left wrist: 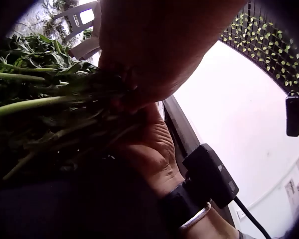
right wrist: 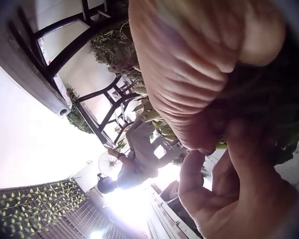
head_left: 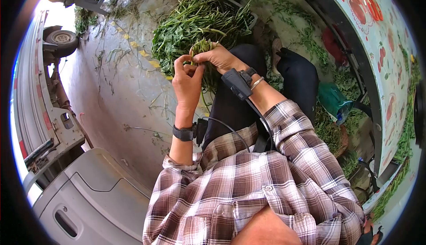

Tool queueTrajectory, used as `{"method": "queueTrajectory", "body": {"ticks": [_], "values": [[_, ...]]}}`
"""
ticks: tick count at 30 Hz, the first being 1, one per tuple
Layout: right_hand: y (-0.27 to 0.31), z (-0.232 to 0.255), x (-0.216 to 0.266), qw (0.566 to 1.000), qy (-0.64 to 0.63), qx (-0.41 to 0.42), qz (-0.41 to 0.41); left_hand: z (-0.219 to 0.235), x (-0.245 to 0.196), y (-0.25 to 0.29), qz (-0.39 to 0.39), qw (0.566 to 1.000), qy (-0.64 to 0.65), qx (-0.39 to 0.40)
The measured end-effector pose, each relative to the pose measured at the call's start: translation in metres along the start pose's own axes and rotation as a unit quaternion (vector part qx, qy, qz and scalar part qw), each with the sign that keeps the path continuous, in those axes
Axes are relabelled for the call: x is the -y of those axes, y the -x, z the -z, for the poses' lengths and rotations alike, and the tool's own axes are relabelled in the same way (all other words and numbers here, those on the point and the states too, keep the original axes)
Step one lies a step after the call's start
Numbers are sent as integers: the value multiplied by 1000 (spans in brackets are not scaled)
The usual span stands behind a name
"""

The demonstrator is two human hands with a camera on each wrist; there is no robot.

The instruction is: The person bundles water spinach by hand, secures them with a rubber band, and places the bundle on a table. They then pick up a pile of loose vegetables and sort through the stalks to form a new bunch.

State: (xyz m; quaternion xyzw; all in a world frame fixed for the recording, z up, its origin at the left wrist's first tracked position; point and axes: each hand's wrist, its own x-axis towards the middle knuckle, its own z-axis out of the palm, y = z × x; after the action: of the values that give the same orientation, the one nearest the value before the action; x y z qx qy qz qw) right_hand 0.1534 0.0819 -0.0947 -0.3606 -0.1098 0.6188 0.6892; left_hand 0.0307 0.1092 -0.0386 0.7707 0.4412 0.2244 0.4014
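My right hand (head_left: 218,59) grips a bunch of leafy green stems (head_left: 203,46), its thumb reaching across toward the left fingers. Close against that thumb, my left hand (head_left: 186,83) has its fingers curled and pinches at a thin stem of the bunch. Leaves of the bunch hang below the hands over the dark trousers. In the left wrist view, long pale-green stems (left wrist: 32,105) run out of the hands' shadow. The right wrist view has the left fingers (right wrist: 189,181) meeting right beside the right palm, where the gripped part is mostly dark and hidden.
A large heap of leafy greens (head_left: 177,27) lies just beyond the hands, partly over a dark container (head_left: 253,21). A table with a patterned cover (head_left: 377,45) stands at right, and a vehicle (head_left: 97,191) at left. Another person (right wrist: 134,164) sits in the background.
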Motion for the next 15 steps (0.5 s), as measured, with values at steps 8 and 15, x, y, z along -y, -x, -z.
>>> {"method": "queueTrajectory", "body": {"ticks": [8,15], "values": [[-2,4,-3,999,7,28,16,12,23,-12,-49,996,68,-21],[-1,7,-3,999,1,33,8,2,28,-12,25,973,120,198]]}}
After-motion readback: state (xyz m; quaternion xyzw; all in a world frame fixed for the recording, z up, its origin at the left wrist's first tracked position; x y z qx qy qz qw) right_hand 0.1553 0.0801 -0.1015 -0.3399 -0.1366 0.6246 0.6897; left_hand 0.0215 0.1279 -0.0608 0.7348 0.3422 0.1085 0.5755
